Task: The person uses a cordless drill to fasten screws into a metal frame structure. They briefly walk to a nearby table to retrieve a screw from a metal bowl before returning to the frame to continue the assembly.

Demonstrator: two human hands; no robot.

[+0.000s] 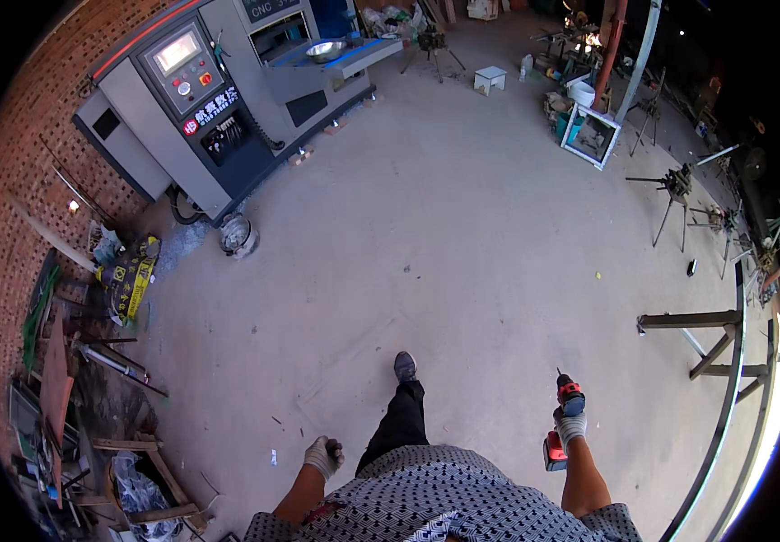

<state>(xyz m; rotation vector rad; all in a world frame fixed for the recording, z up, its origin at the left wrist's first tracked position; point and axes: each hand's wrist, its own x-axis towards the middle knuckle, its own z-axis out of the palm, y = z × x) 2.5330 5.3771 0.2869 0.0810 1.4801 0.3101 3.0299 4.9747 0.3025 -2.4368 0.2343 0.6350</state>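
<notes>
Drill [570, 395] handle hidden in right hand [571, 425]; grey machine [250, 99] cut off by upper edge.

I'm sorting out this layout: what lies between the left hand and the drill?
In the head view, the dark trouser leg crosses the stretch between the left hand and the drill, with grey floor on both sides.

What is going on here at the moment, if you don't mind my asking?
A person has a drill in the gloved right grip, its bit pointing ahead. The left grip, also gloved, is low on the other side; whether it holds anything I can't tell. One shoe is forward on the floor. A grey machine stands ahead to the left, screen lit, and a metal frame is to the right. The drill touches neither.
</notes>
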